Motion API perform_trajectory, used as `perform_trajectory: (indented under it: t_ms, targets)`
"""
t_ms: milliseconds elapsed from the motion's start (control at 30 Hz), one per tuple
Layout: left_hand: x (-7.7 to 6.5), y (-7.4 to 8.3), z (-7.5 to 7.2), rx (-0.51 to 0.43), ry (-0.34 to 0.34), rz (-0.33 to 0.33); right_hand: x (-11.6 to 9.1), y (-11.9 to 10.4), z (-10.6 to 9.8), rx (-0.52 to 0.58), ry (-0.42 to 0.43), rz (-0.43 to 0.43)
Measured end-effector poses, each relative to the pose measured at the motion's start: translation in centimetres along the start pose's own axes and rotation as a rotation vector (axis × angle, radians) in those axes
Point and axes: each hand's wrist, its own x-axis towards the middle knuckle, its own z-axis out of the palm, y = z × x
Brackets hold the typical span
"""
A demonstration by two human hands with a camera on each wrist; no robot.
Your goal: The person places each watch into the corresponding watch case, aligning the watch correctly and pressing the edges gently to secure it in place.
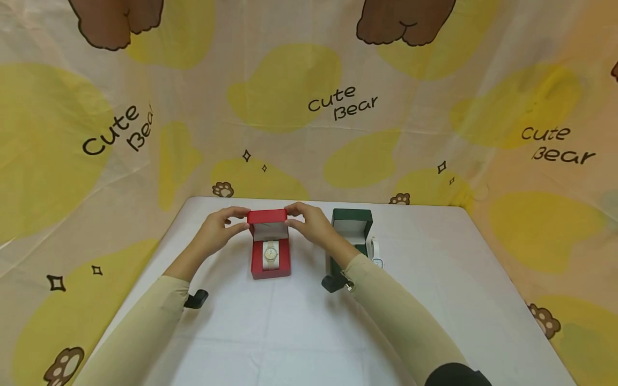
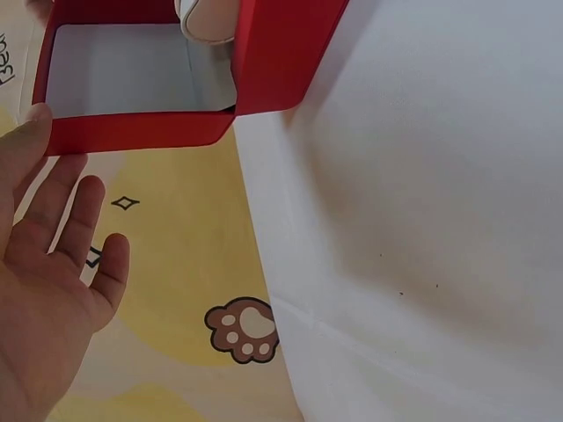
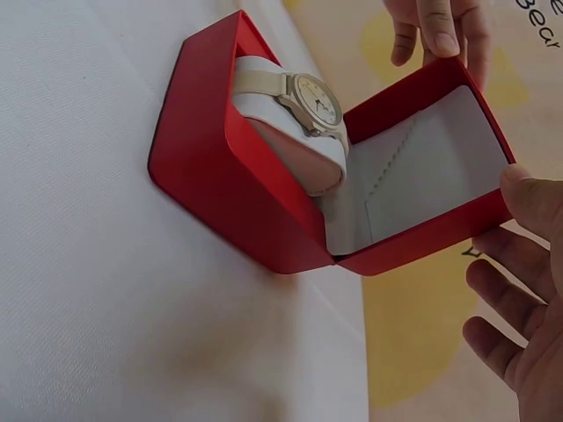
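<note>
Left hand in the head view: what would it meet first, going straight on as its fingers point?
The left hand would first meet the red lid, whose edge it appears to grip.

Beyond the left hand point(image 1: 212, 231) and right hand point(image 1: 317, 225) hangs a cream fabric backdrop point(image 1: 420, 118) with yellow blotches point(image 1: 289, 86), brown paw prints point(image 1: 223, 189) and black "Cute Bear" lettering point(image 1: 355, 109), wrinkled in places. Below them spreads a white cloth-covered, round-cornered table point(image 1: 289, 332); soft shadows point(image 3: 220, 347) fall on it.
</note>
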Motion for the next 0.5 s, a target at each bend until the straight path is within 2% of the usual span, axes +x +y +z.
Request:
perform_trajectory:
  t_ms: [200,500]
  targets:
    - [-0.29,-0.11,0.14,0.012,0.018,0.015,-0.25,0.06,0.11,-0.012,-0.002,-0.003]
    - [-0.77,-0.01,0.30,0.014,0.022,-0.009,-0.67,-0.03,0.21,-0.013,0.008,-0.018]
